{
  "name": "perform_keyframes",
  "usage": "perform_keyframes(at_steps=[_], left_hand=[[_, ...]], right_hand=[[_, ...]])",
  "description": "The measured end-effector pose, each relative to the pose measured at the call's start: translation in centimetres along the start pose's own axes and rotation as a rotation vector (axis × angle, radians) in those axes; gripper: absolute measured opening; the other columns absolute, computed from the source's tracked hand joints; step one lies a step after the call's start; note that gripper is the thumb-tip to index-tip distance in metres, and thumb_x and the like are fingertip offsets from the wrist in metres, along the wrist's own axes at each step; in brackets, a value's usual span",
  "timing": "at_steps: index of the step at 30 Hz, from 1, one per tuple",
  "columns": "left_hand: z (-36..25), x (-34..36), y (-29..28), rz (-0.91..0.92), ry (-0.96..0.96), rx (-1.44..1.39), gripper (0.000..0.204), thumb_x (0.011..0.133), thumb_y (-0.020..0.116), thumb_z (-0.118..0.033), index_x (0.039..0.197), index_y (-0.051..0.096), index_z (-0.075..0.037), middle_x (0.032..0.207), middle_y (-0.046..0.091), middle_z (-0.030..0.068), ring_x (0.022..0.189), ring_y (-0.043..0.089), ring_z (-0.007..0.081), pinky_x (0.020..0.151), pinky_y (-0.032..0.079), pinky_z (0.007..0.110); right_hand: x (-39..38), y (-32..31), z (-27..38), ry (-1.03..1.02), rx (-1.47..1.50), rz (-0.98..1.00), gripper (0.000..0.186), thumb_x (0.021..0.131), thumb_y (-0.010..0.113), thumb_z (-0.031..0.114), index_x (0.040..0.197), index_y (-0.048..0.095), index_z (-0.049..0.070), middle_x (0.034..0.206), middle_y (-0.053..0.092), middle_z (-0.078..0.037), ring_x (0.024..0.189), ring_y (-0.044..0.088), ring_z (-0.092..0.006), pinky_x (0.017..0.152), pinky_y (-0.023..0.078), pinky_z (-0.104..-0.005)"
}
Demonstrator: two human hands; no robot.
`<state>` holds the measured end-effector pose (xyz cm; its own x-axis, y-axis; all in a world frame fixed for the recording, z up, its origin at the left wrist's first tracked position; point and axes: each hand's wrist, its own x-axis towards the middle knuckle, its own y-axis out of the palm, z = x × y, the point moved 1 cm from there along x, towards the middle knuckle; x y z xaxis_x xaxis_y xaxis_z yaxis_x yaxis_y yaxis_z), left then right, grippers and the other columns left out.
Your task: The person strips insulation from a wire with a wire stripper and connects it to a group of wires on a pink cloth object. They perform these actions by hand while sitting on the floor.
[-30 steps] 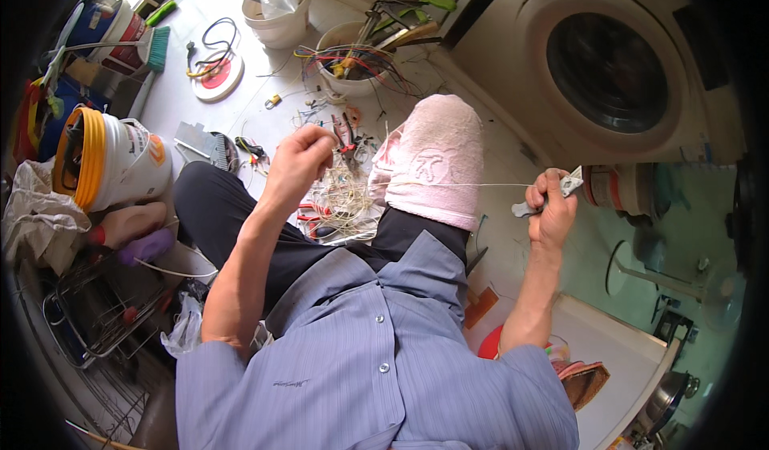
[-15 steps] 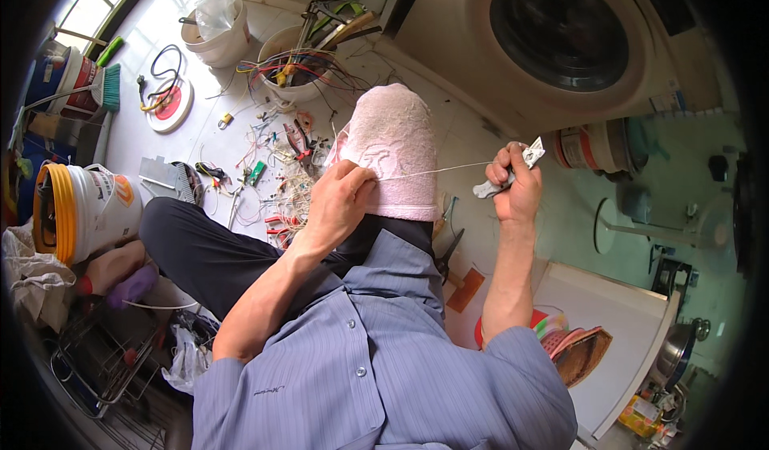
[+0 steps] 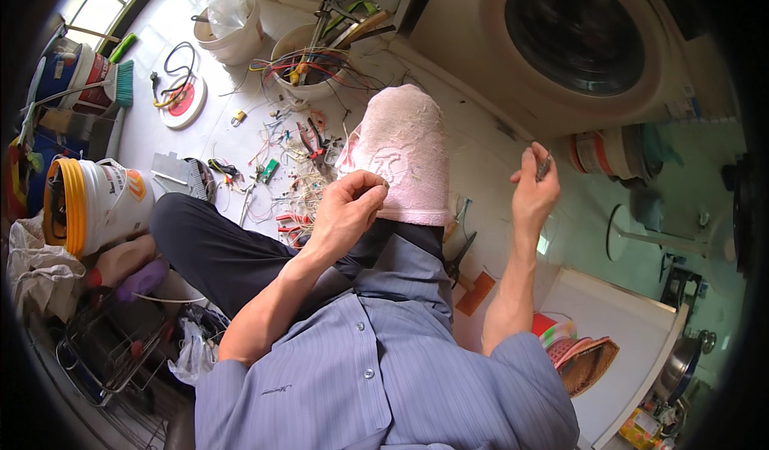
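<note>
My left hand (image 3: pixel 350 211) is closed in a pinch over the pink towel (image 3: pixel 404 158) draped on my knee. Whatever lies between its fingertips is too small to make out. Off to the right of the towel, my right hand (image 3: pixel 535 194) is raised and grips a grey utility knife (image 3: pixel 544 167), now seen nearly edge-on, with its handle mostly hidden by the palm. No wire shows between the two hands. Left of the towel, a heap of thin wire scraps (image 3: pixel 300 190) lies on the floor with red-handled pliers (image 3: pixel 312 140).
A bucket of tools and wires (image 3: pixel 311 90) and a bucket with a plastic bag (image 3: pixel 232 46) stand ahead. The washing machine (image 3: pixel 489 58) is at front right. A white bucket (image 3: pixel 116 206) stands left; a green circuit board (image 3: pixel 270 170) lies nearer. A white board (image 3: pixel 609 322) is at right.
The thin white wire stretched between my hands is no longer visible. My right hand has moved slightly right and turned, and the knife with it. My left hand stays pinched by the towel.
</note>
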<state>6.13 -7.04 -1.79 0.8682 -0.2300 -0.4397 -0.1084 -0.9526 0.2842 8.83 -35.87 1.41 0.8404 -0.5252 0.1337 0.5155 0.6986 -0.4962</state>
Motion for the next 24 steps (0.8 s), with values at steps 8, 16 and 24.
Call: perform_keyframes(at_steps=[8,16,24], left_hand=[[-1.0,-1.6,0.7,0.025,0.032,0.002,0.012,0.096,0.066,-0.012,0.098,0.065,-0.001,0.071,0.057,-0.0023,0.056,0.047,0.0038,0.048,0.034,0.021],[-1.8,-3.5,0.6,-0.021,0.123,0.157,0.011,0.093,0.066,-0.009,0.096,0.068,0.002,0.076,0.065,-0.002,0.07,0.055,0.0033,0.062,0.045,0.022],[-1.8,-4.0,-0.2,0.027,0.051,0.009,0.015,0.095,0.064,-0.009,0.104,0.068,0.002,0.08,0.062,-0.0029,0.069,0.051,0.002,0.058,0.038,0.02]], right_hand=[[-7.4,4.9,5.0,0.45,0.482,0.774,0.019,0.097,0.065,0.017,0.098,0.07,-0.001,0.08,0.068,-0.006,0.056,0.051,-0.0045,0.047,0.037,-0.0211],[-7.5,7.6,6.4,0.469,0.809,0.836,0.018,0.096,0.065,0.014,0.086,0.068,0.0,0.072,0.063,-0.003,0.055,0.049,-0.005,0.047,0.034,-0.0213],[-8.7,8.2,7.0,0.433,0.849,0.769,0.016,0.095,0.068,0.014,0.086,0.067,0.001,0.071,0.062,-0.002,0.06,0.052,-0.0065,0.052,0.037,-0.0209]])
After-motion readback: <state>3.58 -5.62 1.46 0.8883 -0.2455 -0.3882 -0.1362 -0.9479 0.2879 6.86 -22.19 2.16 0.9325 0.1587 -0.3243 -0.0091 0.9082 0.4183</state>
